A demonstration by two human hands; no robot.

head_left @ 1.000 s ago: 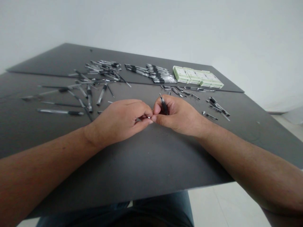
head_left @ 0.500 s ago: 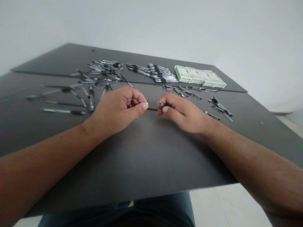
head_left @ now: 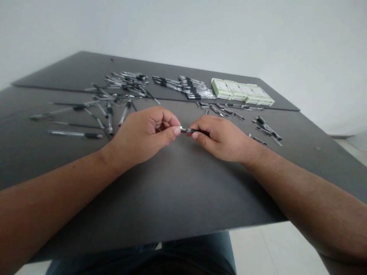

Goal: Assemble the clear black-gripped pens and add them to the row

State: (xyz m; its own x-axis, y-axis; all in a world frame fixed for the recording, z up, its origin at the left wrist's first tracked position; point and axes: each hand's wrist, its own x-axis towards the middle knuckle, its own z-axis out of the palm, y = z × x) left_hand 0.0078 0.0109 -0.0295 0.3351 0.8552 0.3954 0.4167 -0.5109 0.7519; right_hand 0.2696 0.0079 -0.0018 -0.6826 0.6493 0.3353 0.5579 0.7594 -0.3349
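Note:
Over the middle of the table, a pen [head_left: 187, 130] runs between my two hands. My left hand [head_left: 149, 130] is closed, with thumb and index finger pinching the clear, shiny part of it. My right hand [head_left: 219, 137] is closed around its dark part, thumb along the near side. Much of the pen is hidden in the fingers, and I cannot tell whether its pieces are fully joined. Left of my left hand lie loose pens, among them one with a black grip [head_left: 75, 134]. Small caps and pen parts [head_left: 220, 110] are scattered beyond my right hand.
A heap of pens [head_left: 126, 81] lies at the back left. Rows of pens [head_left: 197, 88] are laid out at the back centre, beside green and white boxes [head_left: 242, 91]. More pen parts [head_left: 266, 128] lie right of my right hand. The dark table [head_left: 177, 198] has a seam across it.
The gap between my hands has closed: the clear part at my left fingertips now meets the dark part in my right, which has turned in line with it.

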